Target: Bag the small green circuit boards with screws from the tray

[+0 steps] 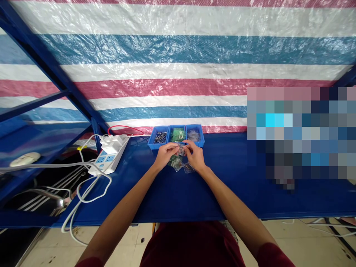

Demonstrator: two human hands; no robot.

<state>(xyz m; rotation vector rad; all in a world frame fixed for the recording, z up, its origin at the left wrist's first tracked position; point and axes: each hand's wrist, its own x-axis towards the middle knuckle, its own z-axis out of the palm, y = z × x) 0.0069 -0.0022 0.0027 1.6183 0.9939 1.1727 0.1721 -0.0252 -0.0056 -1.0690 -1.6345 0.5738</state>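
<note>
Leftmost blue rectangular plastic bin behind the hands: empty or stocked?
Stocked: thin, shiny metal pieces lie loose inside the leftmost blue bin. I cannot tell how deep.

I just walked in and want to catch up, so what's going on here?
Someone is handling a small clear bag at a blue table, with the left hand and right hand both at it. More small packets lie just below the hands. Behind them stand three blue bins holding metal pieces, green packets and what look like clear bags. The small bag's contents are too small to make out.
</note>
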